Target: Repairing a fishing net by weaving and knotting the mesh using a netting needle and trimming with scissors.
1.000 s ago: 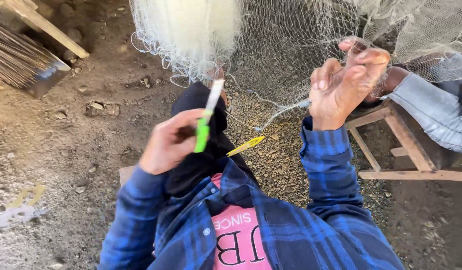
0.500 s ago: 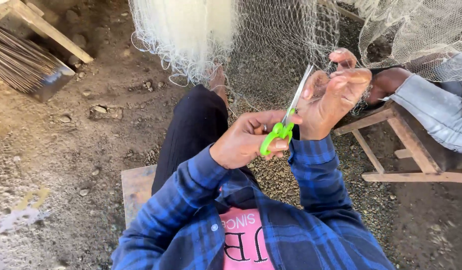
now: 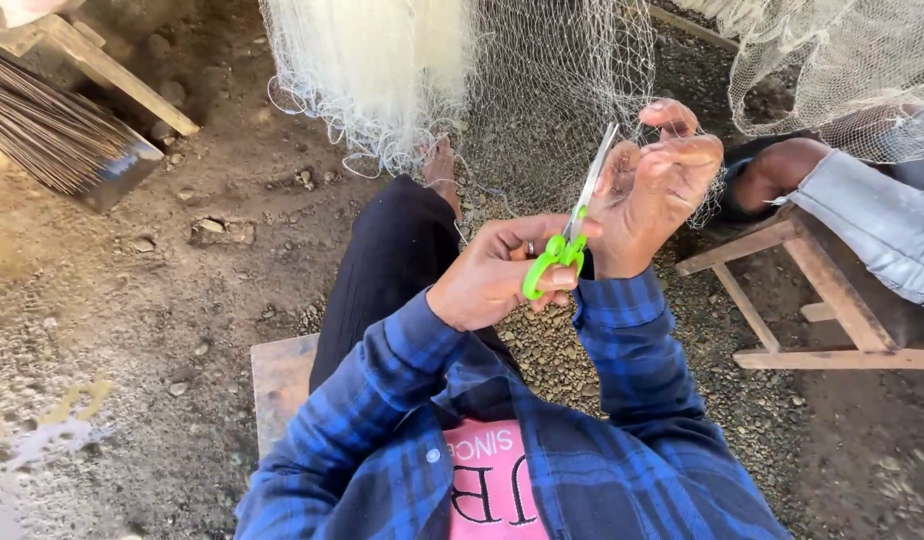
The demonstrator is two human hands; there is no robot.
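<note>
My left hand [image 3: 497, 270] grips a pair of scissors with bright green handles [image 3: 570, 240], the blades pointing up and to the right. The blade tips reach my right hand [image 3: 654, 190], which is raised with its fingers pinched on strands of a fine pale fishing net [image 3: 542, 90]. The two hands almost touch at the scissor handles. Both arms are in blue plaid sleeves. My dark-trousered leg stretches ahead under the net, with the bare foot [image 3: 440, 165] at the net's edge.
A thick bunched part of the white net [image 3: 372, 60] hangs at top centre. Another person's arm in a grey sleeve [image 3: 862, 215] rests by a low wooden stool [image 3: 812, 275] on the right. A stick broom [image 3: 52, 140] lies top left. I sit on a wooden board [image 3: 282, 375] over gravelly dirt.
My left hand has carried the scissors from low beside my knee up and right to my right hand. The blades now lie against the net strands held there.
</note>
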